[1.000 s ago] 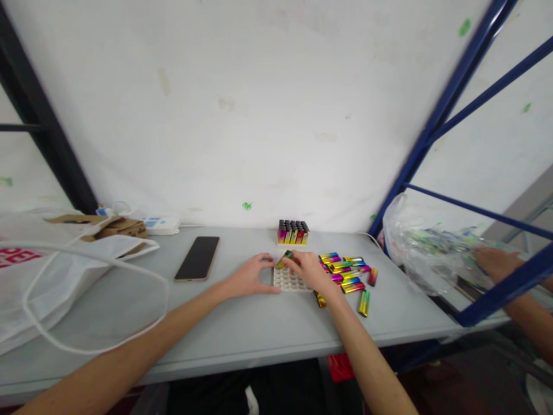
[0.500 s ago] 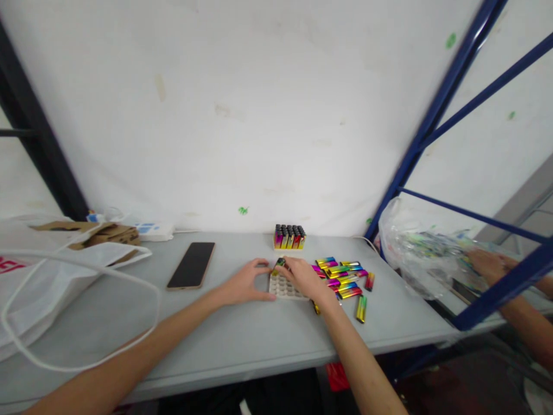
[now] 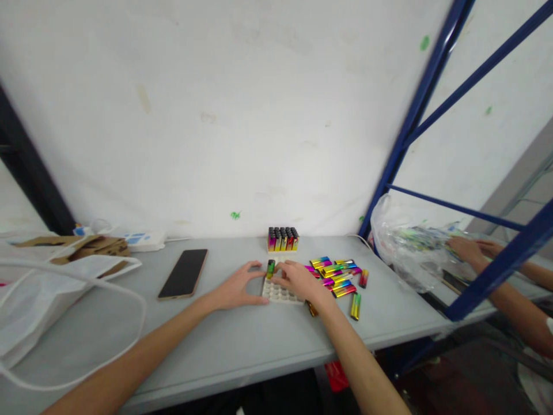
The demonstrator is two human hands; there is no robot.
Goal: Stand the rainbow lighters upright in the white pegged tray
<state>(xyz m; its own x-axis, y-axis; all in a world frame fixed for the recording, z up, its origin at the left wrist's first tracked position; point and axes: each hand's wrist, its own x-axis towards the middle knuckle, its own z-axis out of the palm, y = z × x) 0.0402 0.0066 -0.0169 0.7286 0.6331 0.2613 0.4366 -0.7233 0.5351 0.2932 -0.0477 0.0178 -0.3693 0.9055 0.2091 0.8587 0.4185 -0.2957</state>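
A lighter (image 3: 271, 269) with a green and yellow body stands upright at the back left corner of a white tray (image 3: 280, 294) full of small holes. My right hand (image 3: 300, 282) is over the tray's right side, its bent fingertips beside the lighter with thumb and forefinger apart; whether they touch it I cannot tell. Around the tray's left edge, my left hand (image 3: 239, 286) has thumb and fingers spread, thumb tip at the front left corner. Shiny multicoloured lighters (image 3: 339, 276) lie in a loose pile right of my right hand.
A block of upright lighters (image 3: 283, 239) stands behind the tray near the wall. A phone (image 3: 184, 274) lies to the left, beyond it a white bag (image 3: 38, 311) and cardboard (image 3: 90, 248). At right are a blue metal frame (image 3: 393, 150), a clear plastic bag (image 3: 401, 248) and another person's hands (image 3: 469, 249).
The lighter has gone from tilted in my right fingers to upright in the tray's corner. My right fingers have come off its top. The whole view has shifted slightly.
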